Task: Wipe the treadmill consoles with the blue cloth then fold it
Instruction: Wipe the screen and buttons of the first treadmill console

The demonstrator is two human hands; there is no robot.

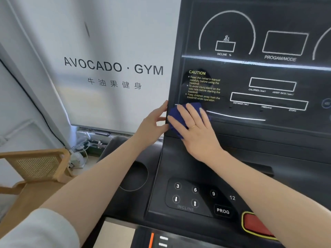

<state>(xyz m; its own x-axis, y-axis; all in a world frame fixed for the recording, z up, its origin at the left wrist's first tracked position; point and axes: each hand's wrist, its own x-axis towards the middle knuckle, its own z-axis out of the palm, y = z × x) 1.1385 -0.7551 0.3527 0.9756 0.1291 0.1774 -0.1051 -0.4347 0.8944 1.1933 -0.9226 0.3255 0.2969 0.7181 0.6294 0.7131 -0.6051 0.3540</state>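
Note:
The black treadmill console point(250, 122) fills the right half of the view, with display outlines and a yellow caution text. My right hand point(195, 129) lies flat, fingers spread, pressing the bunched blue cloth point(174, 116) against the console's lower left corner, just below the caution text. Most of the cloth is hidden under that hand. My left hand point(154, 122) holds the console's left edge, thumb on the front, fingers behind the panel.
Below are the incline keypad point(186, 196), a PROG button point(223, 211), a red stop button point(254, 224) and a round cup holder point(133, 176). At left hangs a white blind reading AVOCADO GYM point(114, 67); a wooden rattan chair point(35, 167) and cables are on the floor.

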